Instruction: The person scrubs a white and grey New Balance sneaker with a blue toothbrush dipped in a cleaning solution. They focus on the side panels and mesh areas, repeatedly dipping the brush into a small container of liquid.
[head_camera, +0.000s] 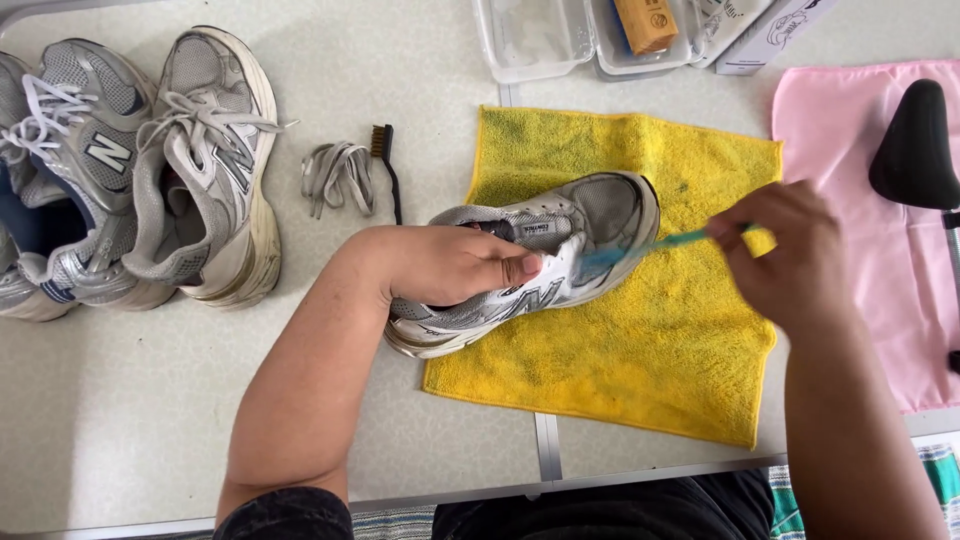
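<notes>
A grey and white sneaker (585, 225) without laces lies on its side on a yellow cloth (640, 350). My left hand (445, 262) grips the sneaker over its opening, thumb pressed on the side. My right hand (780, 255) holds a thin teal brush (640, 245) whose blurred head touches the sneaker's side near the toe.
Two more grey sneakers (215, 160) (70, 170) stand at the left. Loose grey laces (338, 177) and a small black brush (388, 170) lie between them and the cloth. Clear plastic trays (530, 40) sit at the top. A pink cloth (880, 240) and a black object (915, 145) are at the right.
</notes>
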